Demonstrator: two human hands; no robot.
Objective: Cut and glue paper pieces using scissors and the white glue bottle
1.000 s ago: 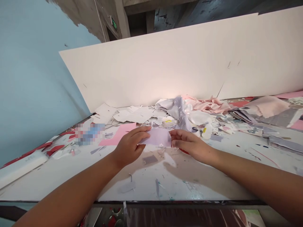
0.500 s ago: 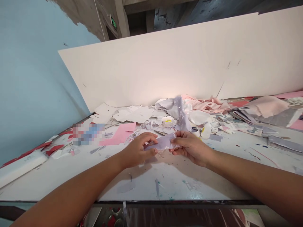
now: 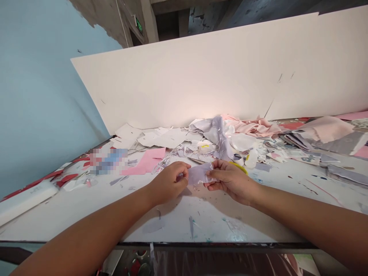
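Observation:
A small lavender piece of fabric (image 3: 198, 173) with frayed edges is stretched between my hands, just above the white table. My left hand (image 3: 170, 182) pinches its left end between thumb and fingers. At the other end, my right hand (image 3: 230, 179) grips the piece, thumb on top and fingers beneath. Part of something yellow (image 3: 238, 167) shows behind my right hand; its kind is hidden. A larger crumpled lavender cloth (image 3: 222, 140) lies just beyond my hands, among thread ends and scraps.
White paper pieces (image 3: 163, 137) and pink cloth (image 3: 253, 125) lie along the upright white board (image 3: 201, 84). A small white bottle (image 3: 252, 158) is right of centre. Pink sheets (image 3: 146, 161) lie left, a white block (image 3: 27, 199) far left. The table's front edge (image 3: 212, 243) runs below my arms.
My left thumb and fingers have closed on the fabric's left end, where they were apart before. The yellow thing behind my right hand shows more. My right hand keeps its grip.

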